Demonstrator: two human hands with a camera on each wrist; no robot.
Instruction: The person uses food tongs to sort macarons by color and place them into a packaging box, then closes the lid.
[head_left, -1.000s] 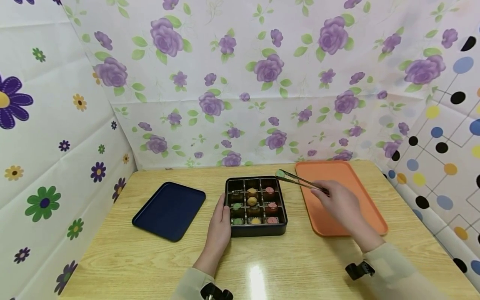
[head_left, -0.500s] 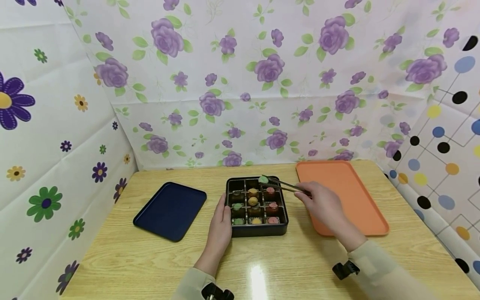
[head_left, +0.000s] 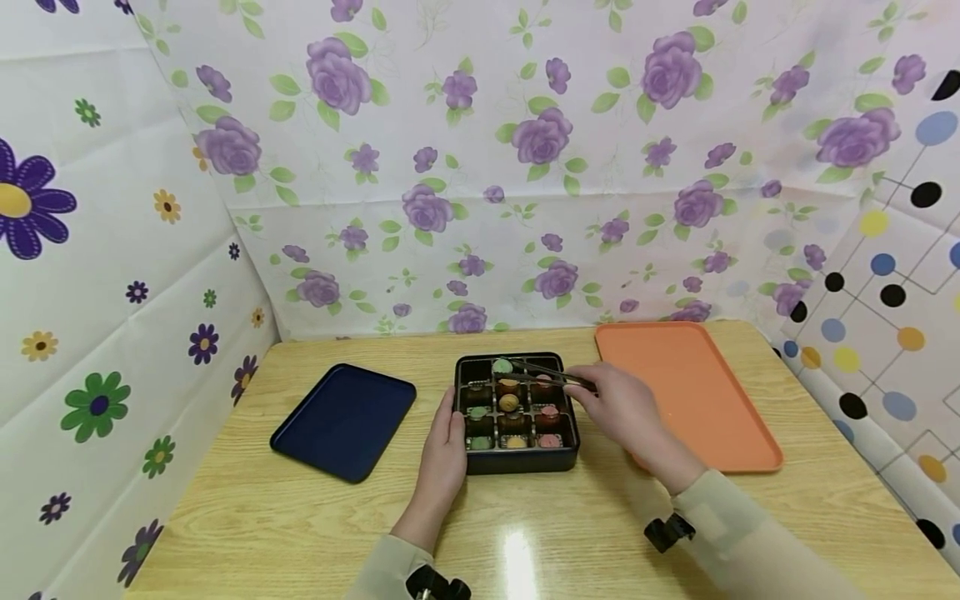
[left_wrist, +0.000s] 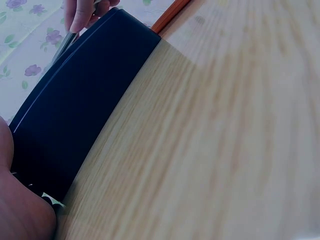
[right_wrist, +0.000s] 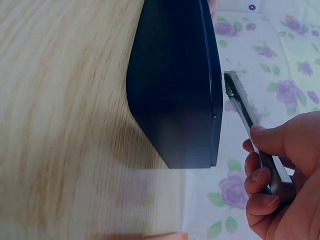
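Note:
A dark navy divided box stands on the table, with small macaron-like sweets in green, yellow and pink in its compartments. My left hand lies along the box's left side, fingers straight against the wall and thumb by the rim. In my right hand I hold metal tongs, thumb on one arm and fingers curled round the other. The tips hold a green macaron over the back middle compartment, overlapping it in the head view. The box's wall hides the macaron in both wrist views.
A navy tray lies left of the box, turned at an angle. An orange tray lies to the right, partly under my right forearm in the head view. Flowered cloth hangs behind the table, and patterned cloths hang at both sides.
My right hand has moved left with the tongs, bringing the green macaron from beyond the box's back right corner to over its back middle. My left hand has stayed against the box.

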